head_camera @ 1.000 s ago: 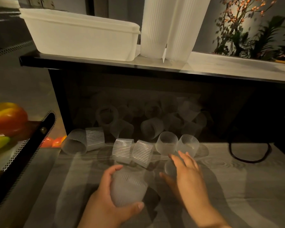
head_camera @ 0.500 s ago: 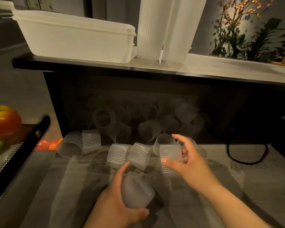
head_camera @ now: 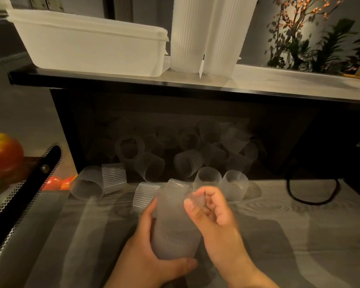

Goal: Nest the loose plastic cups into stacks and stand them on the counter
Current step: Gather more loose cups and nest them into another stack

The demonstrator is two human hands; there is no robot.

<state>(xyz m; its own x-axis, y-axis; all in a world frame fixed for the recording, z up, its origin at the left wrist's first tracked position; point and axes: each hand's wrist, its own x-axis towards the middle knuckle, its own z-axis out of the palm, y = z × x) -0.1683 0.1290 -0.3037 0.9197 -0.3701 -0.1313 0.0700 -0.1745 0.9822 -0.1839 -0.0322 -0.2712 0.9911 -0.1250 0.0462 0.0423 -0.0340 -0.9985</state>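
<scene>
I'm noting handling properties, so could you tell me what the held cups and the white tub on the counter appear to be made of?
The held cups look like thin translucent plastic with a frosted, ribbed finish: the left hand shows faintly through the wall. The white tub seems to be milky, semi-opaque plastic, smooth and matte, with a moulded rim; possibly polypropylene, though that is uncertain.

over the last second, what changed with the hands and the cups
The right hand reached to the loose cups, picked one up and brought it back to the cup stack held in the left hand, which lifted to meet it. The cups lying on the table and the two tall stacks on the counter stayed put.
</scene>
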